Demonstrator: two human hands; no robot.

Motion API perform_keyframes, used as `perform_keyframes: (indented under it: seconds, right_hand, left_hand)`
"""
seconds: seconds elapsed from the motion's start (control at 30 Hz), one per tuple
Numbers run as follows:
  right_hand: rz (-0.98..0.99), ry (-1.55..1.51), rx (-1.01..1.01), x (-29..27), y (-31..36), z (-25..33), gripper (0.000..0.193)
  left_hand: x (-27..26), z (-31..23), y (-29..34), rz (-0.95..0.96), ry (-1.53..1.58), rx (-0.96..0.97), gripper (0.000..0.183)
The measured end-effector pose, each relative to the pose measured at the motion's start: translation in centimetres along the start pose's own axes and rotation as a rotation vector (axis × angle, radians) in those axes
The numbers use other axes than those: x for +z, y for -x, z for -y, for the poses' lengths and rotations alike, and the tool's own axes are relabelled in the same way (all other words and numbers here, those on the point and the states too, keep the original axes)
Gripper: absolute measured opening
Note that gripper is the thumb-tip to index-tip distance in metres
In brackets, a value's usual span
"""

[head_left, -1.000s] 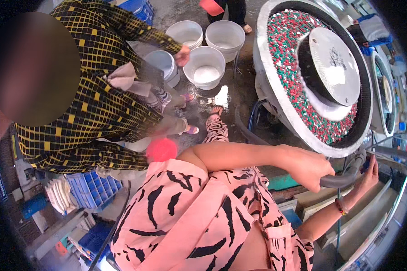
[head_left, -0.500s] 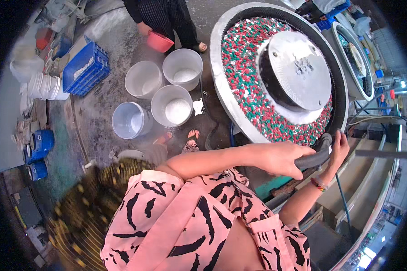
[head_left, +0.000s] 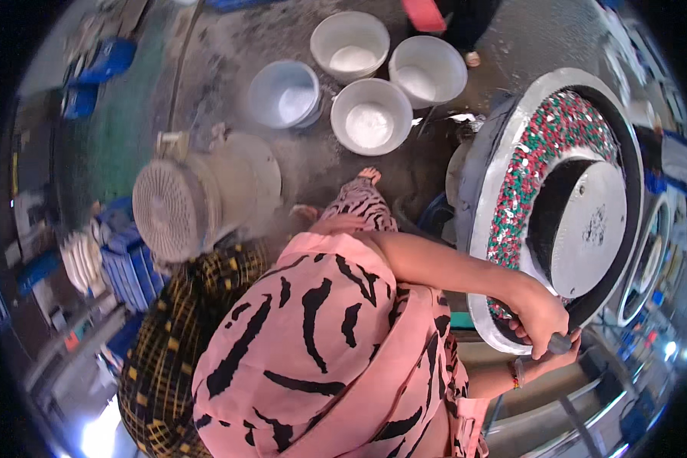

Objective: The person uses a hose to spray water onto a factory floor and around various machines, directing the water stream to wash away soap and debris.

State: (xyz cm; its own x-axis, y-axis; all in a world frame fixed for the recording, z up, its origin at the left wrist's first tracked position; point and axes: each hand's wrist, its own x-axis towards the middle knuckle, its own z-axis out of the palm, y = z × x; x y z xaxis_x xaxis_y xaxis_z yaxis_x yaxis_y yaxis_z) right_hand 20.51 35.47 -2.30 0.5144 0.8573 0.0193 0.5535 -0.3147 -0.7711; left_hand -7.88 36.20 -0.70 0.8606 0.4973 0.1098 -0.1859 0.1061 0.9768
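Note:
At the near rim of a large round tub (head_left: 499,340), both my hands are close together on a thick dark grey hose-like piece (head_left: 560,343). My left hand (head_left: 540,311) is closed round it from above. My right hand (head_left: 559,362), with a beaded bracelet on its wrist, is against its far end; its fingers are partly hidden. Small red, green and white pieces (head_left: 538,149) fill the tub's ring-shaped channel. A flat metal disc (head_left: 591,229) covers the tub's middle.
Several pale plastic buckets (head_left: 371,145) with white contents stand on the wet floor. Beyond them is a person's foot (head_left: 473,59) beside a red container (head_left: 424,15). A grey motor-like machine (head_left: 172,210) stands at left, near dark yellow-patterned cloth (head_left: 168,374). Metal rails (head_left: 580,427) run at lower right.
My view has swung, so the tub sits further right and the buckets higher. My hands and the hose-like piece are now lower, with less of the piece showing.

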Motion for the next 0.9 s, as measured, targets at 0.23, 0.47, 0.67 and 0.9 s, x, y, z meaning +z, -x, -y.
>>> perform_keyframes:
  seconds: [0.23, 0.47, 0.67, 0.9]
  right_hand:
    - [-0.029, 0.174, -0.132, 2.1, 0.2, 2.4, 0.045]
    - [-0.022, 0.051, -0.092, 2.0, 3.3, 4.8, 0.046]
    - [-0.121, 0.081, -0.169, 4.8, 4.6, 6.0, 0.043]
    - [-0.158, 0.130, -0.232, 12.0, 8.9, 12.1, 0.039]
  left_hand:
    - [1.7, -0.2, 1.0, -0.086, 0.000, 0.013, 0.024]
    - [1.7, -1.2, 3.0, -0.036, -0.026, -0.009, 0.023]
    - [-0.7, -1.2, 6.0, -0.028, -0.065, 0.017, 0.024]
    - [-6.7, -0.4, 13.5, -0.049, 0.068, 0.038, 0.027]
